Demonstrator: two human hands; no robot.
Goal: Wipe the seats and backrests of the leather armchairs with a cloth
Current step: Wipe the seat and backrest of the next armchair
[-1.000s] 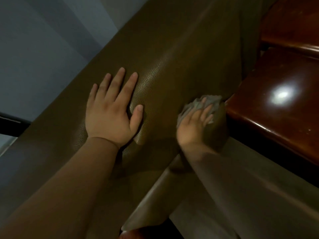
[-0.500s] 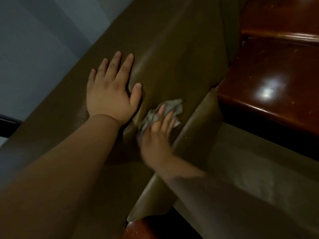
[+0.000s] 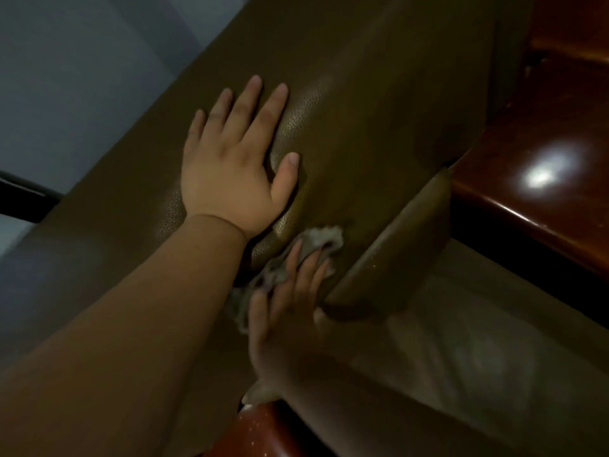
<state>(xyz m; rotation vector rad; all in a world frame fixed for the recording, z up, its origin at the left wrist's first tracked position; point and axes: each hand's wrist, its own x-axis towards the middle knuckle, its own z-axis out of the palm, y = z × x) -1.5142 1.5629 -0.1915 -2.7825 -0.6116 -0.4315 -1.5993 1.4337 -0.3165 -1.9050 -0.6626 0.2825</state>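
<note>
Armchair: the brown leather backrest (image 3: 379, 103) filled most of your view, with a paler seat cushion (image 3: 478, 351) below it and to the right.
Cloth: the grey cloth (image 3: 316, 245) lay crumpled low on the backrest, just above the fold where a loose leather flap (image 3: 389, 245) met the seat.
Right hand: your right hand (image 3: 290, 311) pressed the cloth against the leather with fingers fairly straight, laid over it rather than clenched round it; I judged this kept the rag flat for a wiping stroke.
Left hand: your left hand (image 3: 230, 166) rested released and splayed, palm down on the backrest, holding nothing; it likely braced the soft leather so that it did not shift under the wipe.
Armrest: a glossy wooden armrest (image 3: 543, 179) sat beside the backrest on the right, well apart from the cloth.
Containers: none showed in view, so there were no contents to report.
Progress: the backrest wipe looked under way; the seat's state could not be told.
</note>
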